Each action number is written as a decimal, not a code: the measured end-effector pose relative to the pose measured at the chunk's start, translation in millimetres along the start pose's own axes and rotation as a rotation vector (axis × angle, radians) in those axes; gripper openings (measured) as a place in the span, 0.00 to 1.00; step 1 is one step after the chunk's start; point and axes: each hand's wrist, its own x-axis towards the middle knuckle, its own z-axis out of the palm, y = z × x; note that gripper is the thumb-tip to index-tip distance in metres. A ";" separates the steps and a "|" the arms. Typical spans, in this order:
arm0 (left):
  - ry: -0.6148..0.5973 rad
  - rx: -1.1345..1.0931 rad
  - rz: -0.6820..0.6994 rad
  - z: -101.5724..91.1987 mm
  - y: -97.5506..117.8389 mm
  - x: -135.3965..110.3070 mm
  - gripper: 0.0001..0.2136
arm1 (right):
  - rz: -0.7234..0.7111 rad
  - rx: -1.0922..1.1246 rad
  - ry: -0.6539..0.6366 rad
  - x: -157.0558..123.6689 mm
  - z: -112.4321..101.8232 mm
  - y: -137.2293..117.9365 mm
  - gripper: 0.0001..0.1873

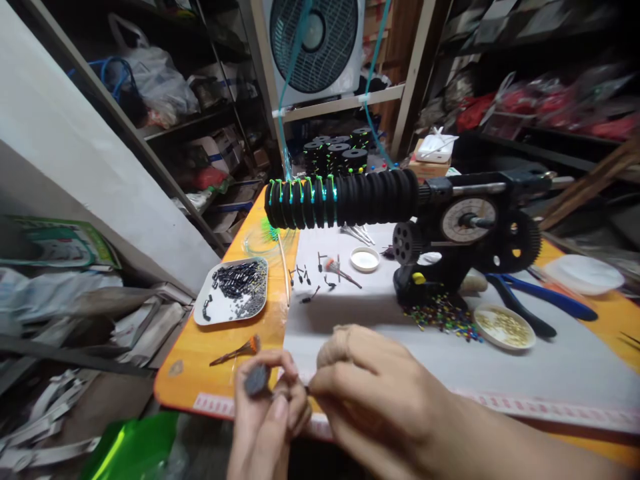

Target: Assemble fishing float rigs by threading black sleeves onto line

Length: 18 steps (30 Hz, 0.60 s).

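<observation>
Near the table's front edge, my left hand (273,407) is closed, its fingers curled round a dark grey lump (257,381). My right hand (385,383) meets it from the right with thumb and fingers pinched together. A tiny dark tip shows between the two hands, but what my right fingers pinch is mostly hidden. Just beyond my left hand lies a brown feathery piece with an orange end (240,350). Farther off, several small dark stemmed parts (301,274) and another orange-tipped piece (341,271) rest on white paper (345,333).
A ribbed black roller (375,200) with green and blue strands extends from a geared stand (470,220). A white tray (200,308) of black pieces sits left. Right are coloured beads (443,317), a dish of gold bits (531,340) and blue-handled pliers (555,300). A fan (314,47) stands behind.
</observation>
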 end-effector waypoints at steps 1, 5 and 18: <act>-0.013 -0.004 -0.060 0.5 -2.9 0.2 0.12 | 0.061 0.037 0.026 0.9 -0.5 0.1 0.07; -0.073 0.051 -0.194 1.2 -15.2 -4.7 0.14 | 0.251 0.139 0.122 5.3 0.1 2.0 0.07; 0.051 0.264 -0.121 1.0 -19.8 -8.3 0.11 | 0.318 0.282 0.127 6.6 -0.2 5.5 0.06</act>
